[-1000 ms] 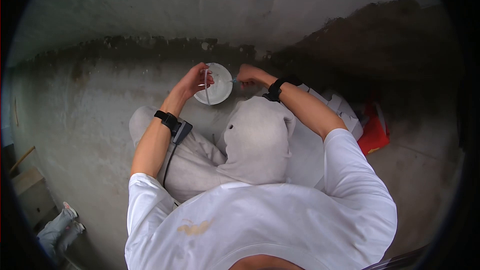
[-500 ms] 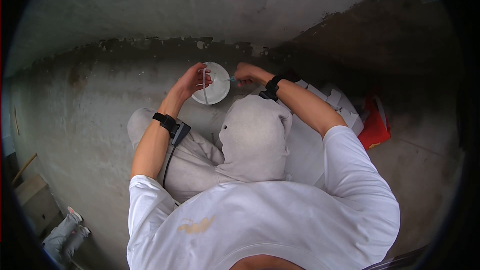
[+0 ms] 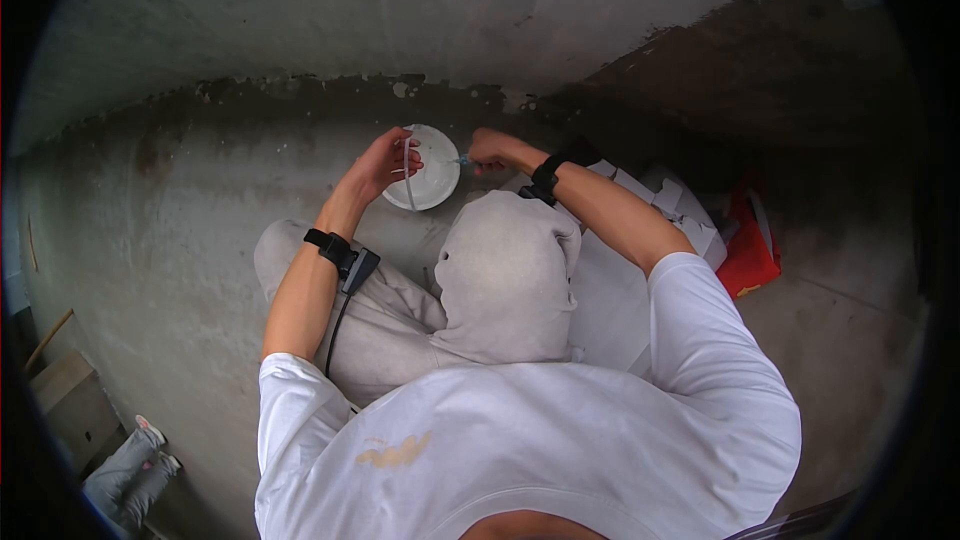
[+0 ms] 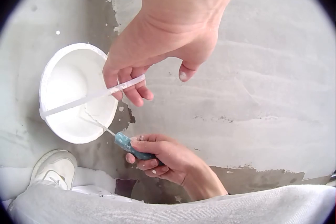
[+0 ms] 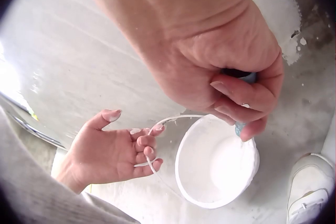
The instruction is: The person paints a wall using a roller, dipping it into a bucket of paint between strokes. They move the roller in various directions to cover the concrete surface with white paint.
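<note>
A white bucket (image 3: 437, 180) with white residue inside stands tilted between the hands in the head view. My left hand (image 3: 385, 160) has its fingers hooked round the bucket's thin white handle (image 4: 94, 95), the thumb held away from it. My right hand (image 5: 231, 71) grips a blue-handled tool (image 4: 124, 142), its fingers curled round the grip. In the left wrist view the tool's thin, white-smeared end reaches over the rim into the bucket. White specks dot the fingers of both hands.
Against the patchy grey wall (image 3: 400, 20), the concrete floor (image 3: 180, 270) runs close past the bucket. White boxes (image 3: 690, 220) and a red bag (image 3: 750, 250) lie to the right. A white shoe (image 4: 55, 169) is near the bucket. Another person's legs (image 3: 130, 470) show at lower left.
The head view has shifted slightly. Both hands keep their holds on the bucket handle and the blue-handled tool, with hardly any visible movement.
</note>
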`<state>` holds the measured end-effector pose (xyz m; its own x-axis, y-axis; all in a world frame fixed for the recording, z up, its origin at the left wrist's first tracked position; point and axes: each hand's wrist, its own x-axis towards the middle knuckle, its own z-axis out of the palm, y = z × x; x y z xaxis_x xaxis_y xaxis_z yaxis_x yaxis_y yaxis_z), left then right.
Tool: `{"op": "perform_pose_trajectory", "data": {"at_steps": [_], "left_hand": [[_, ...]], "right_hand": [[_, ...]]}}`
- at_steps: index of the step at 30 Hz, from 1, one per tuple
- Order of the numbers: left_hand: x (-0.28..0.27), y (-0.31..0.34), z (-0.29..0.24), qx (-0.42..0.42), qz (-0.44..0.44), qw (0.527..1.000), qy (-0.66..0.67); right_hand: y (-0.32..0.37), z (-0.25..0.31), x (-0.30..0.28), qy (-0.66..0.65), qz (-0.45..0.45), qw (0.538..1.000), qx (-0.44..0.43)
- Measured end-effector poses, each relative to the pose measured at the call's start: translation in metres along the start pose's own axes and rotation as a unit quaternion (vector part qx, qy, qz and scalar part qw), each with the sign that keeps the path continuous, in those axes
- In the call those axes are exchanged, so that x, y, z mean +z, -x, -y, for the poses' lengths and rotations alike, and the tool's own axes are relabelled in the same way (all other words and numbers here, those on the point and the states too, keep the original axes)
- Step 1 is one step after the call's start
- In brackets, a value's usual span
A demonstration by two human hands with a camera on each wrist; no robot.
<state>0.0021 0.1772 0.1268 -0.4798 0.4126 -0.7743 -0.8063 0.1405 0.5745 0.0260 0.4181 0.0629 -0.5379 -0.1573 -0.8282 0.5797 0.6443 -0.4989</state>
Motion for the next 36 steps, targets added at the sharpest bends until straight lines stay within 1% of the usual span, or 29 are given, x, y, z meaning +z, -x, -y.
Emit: {"op": "perform_pose_trajectory", "data": {"at_steps": [5, 7, 8, 10, 13, 14, 15, 16, 17, 19, 20, 22, 24, 26, 27, 28, 30, 34, 36], "left_hand": [[0.001, 0.001, -0.001, 0.005, 0.004, 1.000, 0.005], [0.001, 0.000, -0.002, 0.007, 0.006, 1.000, 0.005], [0.001, 0.000, -0.001, 0.009, 0.008, 1.000, 0.005], [0.000, -0.002, -0.002, 0.012, 0.012, 1.000, 0.006], [0.002, -0.001, -0.002, 0.006, 0.017, 1.000, 0.012], [0.003, -0.001, -0.003, -0.002, 0.018, 1.000, 0.017], [0.003, 0.000, -0.003, -0.002, 0.019, 1.000, 0.016], [0.002, 0.000, -0.002, -0.001, 0.025, 0.999, 0.022], [0.001, -0.001, -0.002, -0.001, 0.032, 0.999, 0.029], [-0.001, -0.001, -0.001, 0.001, 0.031, 0.999, 0.028], [-0.002, -0.001, -0.001, 0.003, 0.031, 0.999, 0.027], [-0.002, -0.001, 0.001, 0.004, 0.040, 0.999, 0.034], [-0.003, -0.002, 0.000, 0.008, 0.050, 0.998, 0.038], [0.001, 0.000, -0.002, 0.021, 0.063, 0.997, 0.040], [0.003, 0.001, -0.004, 0.032, 0.058, 0.997, 0.041], [0.003, 0.001, -0.004, 0.034, 0.064, 0.997, 0.037], [0.003, -0.001, -0.005, 0.050, 0.074, 0.990, 0.109], [0.002, -0.004, -0.002, 0.072, 0.103, 0.982, 0.139], [0.002, -0.008, -0.003, 0.063, 0.128, 0.974, 0.179]], "right_hand": [[0.011, 0.002, 0.003, -0.029, -0.014, 0.999, -0.014], [0.015, 0.002, 0.004, -0.037, -0.027, 0.998, -0.051], [0.010, 0.001, 0.006, -0.037, -0.028, 0.998, -0.050], [0.004, 0.002, 0.009, 0.033, -0.017, 0.998, -0.049], [0.008, 0.003, 0.010, 0.022, -0.025, 0.999, -0.033], [-0.006, -0.009, 0.013, 0.022, -0.026, 0.999, -0.033], [-0.019, -0.023, 0.018, 0.130, -0.082, 0.981, -0.116], [-0.017, -0.026, 0.019, 0.235, -0.137, 0.942, -0.197], [-0.016, -0.031, 0.017, 0.235, -0.137, 0.942, -0.197], [-0.004, -0.039, 0.015, 0.210, -0.085, 0.959, -0.169], [0.000, -0.044, 0.019, 0.212, -0.085, 0.959, -0.170], [0.010, -0.054, 0.027, 0.199, -0.139, 0.950, -0.197], [0.028, -0.056, 0.026, 0.203, -0.144, 0.949, -0.196], [0.045, -0.061, 0.026, 0.195, -0.197, 0.930, -0.243], [0.053, -0.062, 0.026, 0.214, -0.202, 0.922, -0.252], [0.062, -0.062, 0.026, 0.214, -0.208, 0.921, -0.249], [0.081, -0.063, 0.027, 0.221, -0.223, 0.921, -0.233], [0.095, -0.077, 0.038, 0.259, -0.253, 0.908, -0.210], [0.110, -0.077, 0.042, 0.224, -0.230, 0.931, -0.174]]}}
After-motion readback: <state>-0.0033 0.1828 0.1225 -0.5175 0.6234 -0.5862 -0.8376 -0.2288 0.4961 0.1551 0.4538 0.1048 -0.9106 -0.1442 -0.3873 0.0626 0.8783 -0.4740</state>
